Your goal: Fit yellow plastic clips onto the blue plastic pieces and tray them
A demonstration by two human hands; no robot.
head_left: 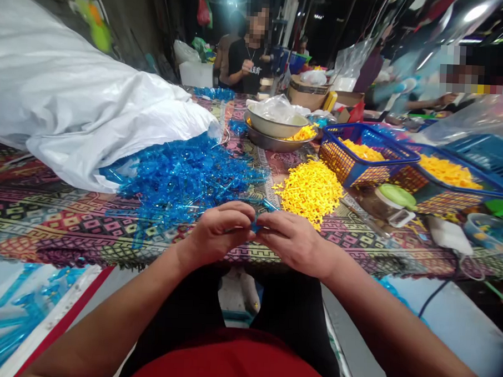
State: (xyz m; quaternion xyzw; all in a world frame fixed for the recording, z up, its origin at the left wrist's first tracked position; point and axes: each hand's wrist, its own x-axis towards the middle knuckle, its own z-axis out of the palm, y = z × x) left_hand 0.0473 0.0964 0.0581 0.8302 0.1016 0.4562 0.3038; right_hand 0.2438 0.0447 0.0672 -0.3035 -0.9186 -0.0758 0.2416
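The left hand's fingers (238, 214) and right hand's fingers (275, 222) close on a small blue plastic piece (256, 225) held between them, over the edge of the cloth-covered worktop (78, 231). A loose pinch could drop it into the blue plastic heap (185, 177) just ahead, where so small a piece would be lost.

Your two hands (218, 234) (295, 240) hold one blue piece (256, 225). You have three blue baskets (338, 164) (438, 196) (486, 157), two bowls (275, 123) (262, 143), one yellow heap (310, 191) and one white sack (72, 103) before you.
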